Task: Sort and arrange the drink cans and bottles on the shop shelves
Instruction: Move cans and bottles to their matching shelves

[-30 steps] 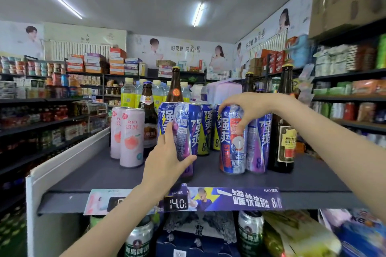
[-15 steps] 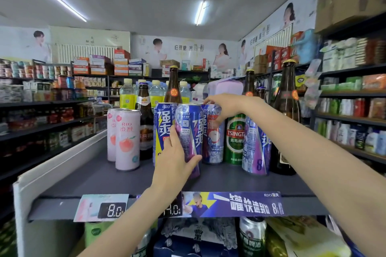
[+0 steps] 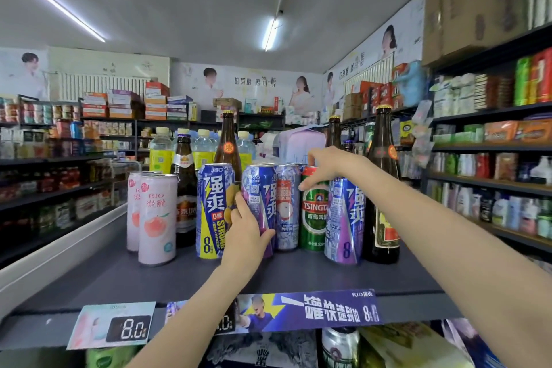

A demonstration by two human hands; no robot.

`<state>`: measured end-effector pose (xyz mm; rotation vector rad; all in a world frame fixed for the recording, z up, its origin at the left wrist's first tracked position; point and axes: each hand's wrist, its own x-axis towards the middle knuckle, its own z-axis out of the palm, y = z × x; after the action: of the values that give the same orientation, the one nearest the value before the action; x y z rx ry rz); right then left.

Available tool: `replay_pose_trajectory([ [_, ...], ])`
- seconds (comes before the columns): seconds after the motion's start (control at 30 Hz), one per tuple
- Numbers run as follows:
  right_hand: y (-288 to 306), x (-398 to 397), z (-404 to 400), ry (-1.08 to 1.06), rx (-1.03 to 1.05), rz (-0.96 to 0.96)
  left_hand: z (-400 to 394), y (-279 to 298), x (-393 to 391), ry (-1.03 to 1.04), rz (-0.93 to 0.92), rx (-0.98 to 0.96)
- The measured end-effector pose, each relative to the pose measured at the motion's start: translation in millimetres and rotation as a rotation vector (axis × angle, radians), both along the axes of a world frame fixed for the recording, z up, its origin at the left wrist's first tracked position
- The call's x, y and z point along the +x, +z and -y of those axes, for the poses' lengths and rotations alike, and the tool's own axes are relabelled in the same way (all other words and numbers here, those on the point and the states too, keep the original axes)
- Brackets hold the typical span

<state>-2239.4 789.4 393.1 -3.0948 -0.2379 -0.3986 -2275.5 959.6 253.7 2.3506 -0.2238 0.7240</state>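
In the head view, a purple can (image 3: 259,206) near the middle of the shelf (image 3: 119,272) is gripped low on its side by the left hand (image 3: 245,228), probably to steady it or slide it into line. The right hand (image 3: 330,169) is laid over the rim of the green can (image 3: 313,212), fingers curled on its top, seemingly to place it in the row. Pink cans (image 3: 156,218) are grouped toward the left edge and a brown bottle (image 3: 383,188) toward the right. Bare room is left along the front edge, so cans can be drawn forward freely.
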Motion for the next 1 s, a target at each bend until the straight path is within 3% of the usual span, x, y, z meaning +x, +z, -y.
replay_pose_trajectory([
  [0.07,0,1,-5,-0.017,-0.011,0.016,0,1,-1,0.01,-0.008,0.019],
  [0.23,5,-4,5,0.101,0.206,-0.006,-3,6,0,0.033,-0.049,0.107],
  [0.43,8,-17,20,0.269,0.522,-0.037,0,12,-2,0.019,-0.102,0.037],
  [0.63,5,-21,21,0.336,0.576,-0.101,5,15,-6,0.018,-0.114,-0.104],
  [1.0,13,-34,14,0.567,0.813,-0.017,-13,2,-24,0.006,0.181,-0.256],
])
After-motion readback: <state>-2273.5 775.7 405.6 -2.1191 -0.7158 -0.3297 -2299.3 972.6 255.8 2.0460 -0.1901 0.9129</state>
